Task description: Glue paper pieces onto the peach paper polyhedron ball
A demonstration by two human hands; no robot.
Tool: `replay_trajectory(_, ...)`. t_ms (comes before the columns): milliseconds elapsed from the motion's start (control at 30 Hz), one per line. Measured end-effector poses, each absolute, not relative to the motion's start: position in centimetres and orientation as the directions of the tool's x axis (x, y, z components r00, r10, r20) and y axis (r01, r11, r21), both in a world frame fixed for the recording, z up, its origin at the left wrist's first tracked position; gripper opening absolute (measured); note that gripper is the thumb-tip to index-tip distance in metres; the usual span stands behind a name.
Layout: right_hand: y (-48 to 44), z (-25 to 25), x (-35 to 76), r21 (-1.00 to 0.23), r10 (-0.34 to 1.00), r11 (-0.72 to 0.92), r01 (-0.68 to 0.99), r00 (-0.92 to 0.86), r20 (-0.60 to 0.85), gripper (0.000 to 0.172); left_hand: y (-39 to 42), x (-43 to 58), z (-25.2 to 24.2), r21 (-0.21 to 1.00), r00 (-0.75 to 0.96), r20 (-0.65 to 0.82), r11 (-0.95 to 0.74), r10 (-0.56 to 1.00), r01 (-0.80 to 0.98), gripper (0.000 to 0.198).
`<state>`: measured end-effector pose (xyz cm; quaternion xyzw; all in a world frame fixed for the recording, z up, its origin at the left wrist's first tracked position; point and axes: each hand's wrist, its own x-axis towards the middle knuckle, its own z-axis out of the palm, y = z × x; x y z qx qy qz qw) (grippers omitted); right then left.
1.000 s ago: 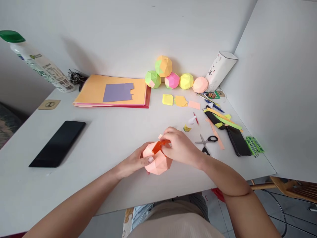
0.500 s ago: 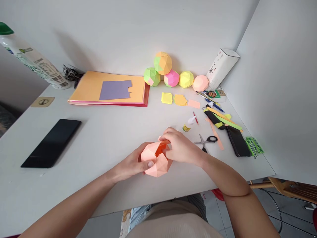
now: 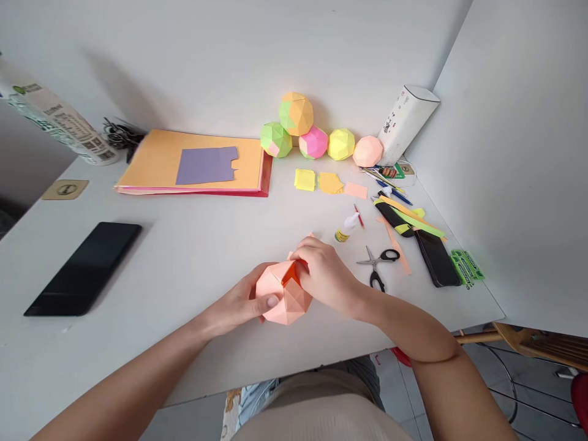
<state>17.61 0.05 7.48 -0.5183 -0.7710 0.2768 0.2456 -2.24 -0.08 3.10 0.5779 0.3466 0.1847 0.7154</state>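
A faceted peach paper ball [image 3: 285, 303] with an opening on its upper right side is held just above the front part of the desk. My left hand [image 3: 245, 301] wraps its left side, the thumb lying across the front facets. At the opening, my right hand [image 3: 324, 269] pinches the paper edge, its fingertips partly hidden inside. Orange shade shows within the gap. Beyond my right hand stands a small white-capped glue bottle [image 3: 345, 228]. Black-handled scissors [image 3: 376, 263] lie open to the right of it.
Finished paper balls [image 3: 296, 115] are grouped at the wall beside a white box [image 3: 408, 122]. Small paper pieces [image 3: 329, 182] lie before them. Coloured sheets [image 3: 156, 159] are at back left, a black tablet [image 3: 85, 269] at left, a phone [image 3: 437, 258] and pens at right.
My right hand has shifted slightly on the edge of the opening, and the gap looks narrower. My left hand keeps its hold. The whole view has moved a little.
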Motion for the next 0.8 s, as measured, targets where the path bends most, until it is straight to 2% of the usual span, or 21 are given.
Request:
replay_trajectory(400, 0.5, 7.5, 17.7, -0.716, 0.935, 0.280, 0.639, -0.352, 0.052, 0.024, -0.2, -2.4, 2.8, 0.949, 0.707, -0.258, 0.309, 0.658, 0.059, 0.070)
replay_trajectory(667, 0.3, 9.3, 18.3, -0.775, 0.921, 0.273, 0.570, -0.387, 0.040, 0.020, -0.3, -2.7, 2.3, 0.909, 0.784, -0.234, 0.415, 0.575, -0.032, 0.081)
replay_trajectory(800, 1.5, 8.8, 20.1, -0.781, 0.952, 0.240, 0.576, -0.298, 0.073, 0.024, -0.5, -2.7, 2.4, 0.907, 0.791, -0.189, 0.412, 0.581, -0.086, 0.081)
